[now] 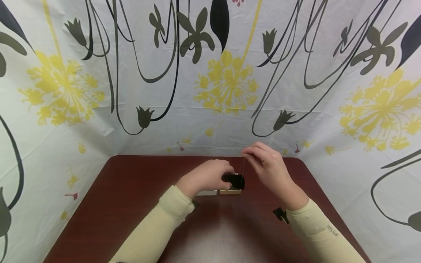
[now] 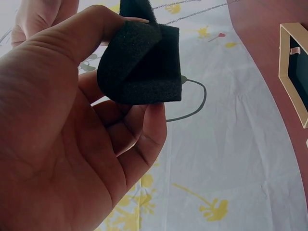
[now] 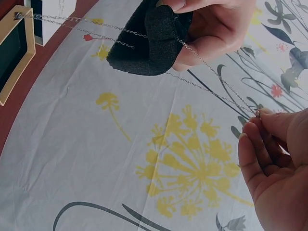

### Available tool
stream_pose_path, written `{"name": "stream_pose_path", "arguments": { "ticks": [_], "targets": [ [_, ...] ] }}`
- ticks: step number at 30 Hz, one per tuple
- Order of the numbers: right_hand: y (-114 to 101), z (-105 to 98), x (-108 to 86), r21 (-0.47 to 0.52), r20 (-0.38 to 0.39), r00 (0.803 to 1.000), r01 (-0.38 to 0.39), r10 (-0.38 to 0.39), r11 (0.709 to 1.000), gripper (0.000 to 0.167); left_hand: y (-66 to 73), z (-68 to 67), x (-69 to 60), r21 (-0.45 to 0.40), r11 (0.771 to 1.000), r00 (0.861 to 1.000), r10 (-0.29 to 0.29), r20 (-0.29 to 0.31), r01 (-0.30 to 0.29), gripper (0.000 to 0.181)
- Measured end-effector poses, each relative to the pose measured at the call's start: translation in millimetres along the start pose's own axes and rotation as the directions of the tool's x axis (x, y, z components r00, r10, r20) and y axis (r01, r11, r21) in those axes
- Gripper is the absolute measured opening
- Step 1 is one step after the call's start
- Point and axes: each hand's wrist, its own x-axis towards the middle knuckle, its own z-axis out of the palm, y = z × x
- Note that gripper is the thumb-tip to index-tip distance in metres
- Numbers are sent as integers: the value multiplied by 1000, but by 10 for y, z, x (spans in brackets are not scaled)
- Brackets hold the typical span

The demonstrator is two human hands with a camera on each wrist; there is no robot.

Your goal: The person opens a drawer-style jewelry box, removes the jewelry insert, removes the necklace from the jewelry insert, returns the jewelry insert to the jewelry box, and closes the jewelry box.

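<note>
My left hand grips a bent piece of black foam between thumb and fingers, above a small gold-edged box. With thumb and fingertips, my right hand pinches one end of a thin silver necklace chain, up and to the right of the foam. Two strands run from that pinch past the foam. They continue toward the box, where a small dark piece shows at the chain's far end by the rim. The box's inside looks dark in both wrist views.
A white box part lies left of the gold-edged box on the dark red table. Behind the table hangs a white cloth printed with flowers. A black piece shows at the right wrist.
</note>
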Motion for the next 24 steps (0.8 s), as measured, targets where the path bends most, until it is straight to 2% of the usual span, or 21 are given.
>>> {"name": "stream_pose_path", "arguments": {
  "ticks": [24],
  "targets": [
    [-16,-26,9,-6,-2,1000,-17,17,1000,23,-11,38,9,9,1000,1000,-7,2,7,24]
  ]
}}
